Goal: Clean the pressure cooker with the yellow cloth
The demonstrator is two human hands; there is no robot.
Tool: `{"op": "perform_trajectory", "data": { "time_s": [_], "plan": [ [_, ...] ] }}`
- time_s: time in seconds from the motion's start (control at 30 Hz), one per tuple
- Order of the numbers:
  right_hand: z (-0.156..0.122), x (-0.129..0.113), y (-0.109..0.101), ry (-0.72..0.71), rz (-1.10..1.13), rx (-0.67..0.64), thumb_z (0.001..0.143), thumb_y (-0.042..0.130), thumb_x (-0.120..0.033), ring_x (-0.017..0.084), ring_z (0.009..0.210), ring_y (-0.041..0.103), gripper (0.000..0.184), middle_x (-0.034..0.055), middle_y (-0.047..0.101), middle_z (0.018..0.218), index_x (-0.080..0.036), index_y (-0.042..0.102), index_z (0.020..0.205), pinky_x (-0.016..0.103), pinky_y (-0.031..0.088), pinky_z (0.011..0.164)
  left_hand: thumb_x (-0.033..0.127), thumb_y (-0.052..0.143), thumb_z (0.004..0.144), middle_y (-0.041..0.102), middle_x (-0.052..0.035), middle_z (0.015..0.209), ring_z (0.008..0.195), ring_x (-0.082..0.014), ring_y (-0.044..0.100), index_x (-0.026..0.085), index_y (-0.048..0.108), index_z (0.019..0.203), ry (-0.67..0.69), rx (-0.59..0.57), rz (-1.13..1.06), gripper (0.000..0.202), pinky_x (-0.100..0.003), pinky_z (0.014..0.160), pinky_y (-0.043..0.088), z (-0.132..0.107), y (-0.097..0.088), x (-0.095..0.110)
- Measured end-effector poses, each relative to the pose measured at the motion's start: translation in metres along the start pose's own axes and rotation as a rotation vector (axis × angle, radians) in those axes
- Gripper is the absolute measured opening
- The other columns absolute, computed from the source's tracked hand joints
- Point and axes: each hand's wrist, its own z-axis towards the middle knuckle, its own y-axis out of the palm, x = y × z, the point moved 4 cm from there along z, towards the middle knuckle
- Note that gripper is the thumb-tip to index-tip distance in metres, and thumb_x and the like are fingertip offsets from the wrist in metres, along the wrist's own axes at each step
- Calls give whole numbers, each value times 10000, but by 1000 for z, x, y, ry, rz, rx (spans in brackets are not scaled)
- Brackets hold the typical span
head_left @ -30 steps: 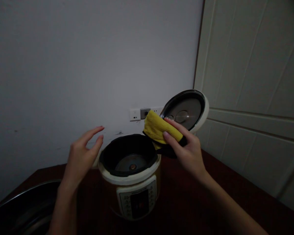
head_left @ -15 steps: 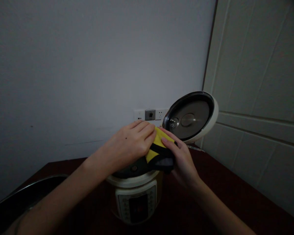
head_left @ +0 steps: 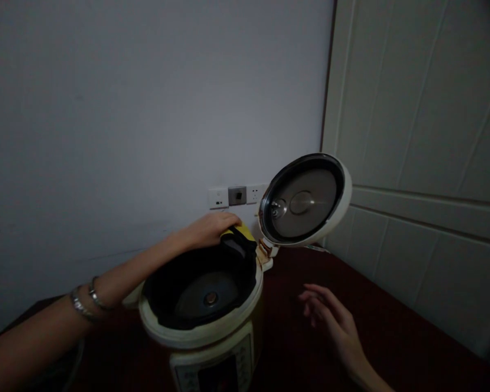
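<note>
No legible text anywhere.

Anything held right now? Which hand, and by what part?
Left hand holds the yellow-and-black cloth by its upper yellow part; the exact finger grip is hidden. Right hand holds nothing.

A dim, greyish wall (head_left: pixel 155 109) meets pale grooved panelling (head_left: pixel 416 120).

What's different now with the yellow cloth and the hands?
The right hand let go of the yellow cloth and moved down, to the right of the cooker. The left hand took the cloth and holds it at the back of the cooker. The lid stayed open.
</note>
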Motion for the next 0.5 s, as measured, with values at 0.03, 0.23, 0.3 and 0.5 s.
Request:
{"op": "perform_trajectory", "data": {
  "time_s": [0.03, 0.23, 0.3, 0.5],
  "plan": [
    [1, 14, -4, 37, -40, -14, 842, 527, -438, 144, 606, 540, 319, 59, 643, 861, -205, 605, 1045, 259, 433, 503, 146, 502, 811, 637, -126, 1100, 1034, -195, 588, 148, 559, 1098, -7, -12, -26, 292, -341, 888, 449, 5, 9, -2],
    [5, 77, -17, 170, -115, -27, 800, 515, -492, 153, 613, 545, 404, 59, 634, 864, -185, 587, 1052, 258, 417, 502, 125, 523, 753, 648, -119, 1084, 1022, -215, 593, 153, 580, 1089, -13, -65, -149, 342, -353, 894, 439, 24, 37, -5],
    [3, 90, -17, 214, -105, -21, 779, 517, -503, 153, 595, 541, 415, 58, 632, 852, -182, 589, 1031, 255, 405, 477, 90, 520, 709, 650, -107, 1087, 1023, -212, 595, 161, 582, 1108, 6, -113, -194, 411, -344, 893, 438, 26, 42, -3],
    [2, 104, -16, 276, -61, -24, 747, 536, -459, 148, 579, 541, 371, 51, 628, 818, -179, 596, 982, 242, 391, 443, 158, 581, 695, 627, -90, 1147, 1023, -221, 593, 190, 534, 1195, 20, -180, -278, 503, -350, 904, 434, 27, 50, 6]
  ]
}}
